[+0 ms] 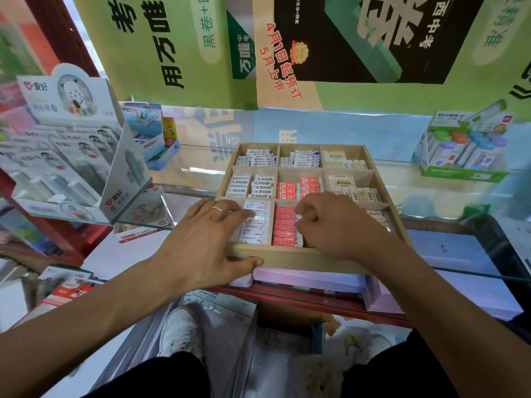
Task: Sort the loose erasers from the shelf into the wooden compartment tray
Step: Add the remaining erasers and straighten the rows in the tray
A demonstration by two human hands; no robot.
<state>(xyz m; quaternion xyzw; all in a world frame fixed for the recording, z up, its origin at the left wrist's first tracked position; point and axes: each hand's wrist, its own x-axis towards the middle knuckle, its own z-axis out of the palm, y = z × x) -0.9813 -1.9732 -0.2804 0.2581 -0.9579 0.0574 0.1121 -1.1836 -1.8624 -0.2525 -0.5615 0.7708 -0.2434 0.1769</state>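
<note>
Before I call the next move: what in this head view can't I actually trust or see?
- Head view: right hand has curled fingers; whether it holds an eraser is hidden.
- Near-right compartment of the wooden tray: mostly covered by that hand.
- White erasers near-left: partly under left hand fingers, print blurred.
- Far-row erasers: labels too small.

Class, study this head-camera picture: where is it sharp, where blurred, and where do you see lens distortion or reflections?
Head view: the wooden compartment tray and its erasers are fairly sharp; the left display box is smeared towards the edge; wide-angle bending curves the posters and stretches the forearms; the glass shelf shows pale reflections; light is soft, shadows faint.
</note>
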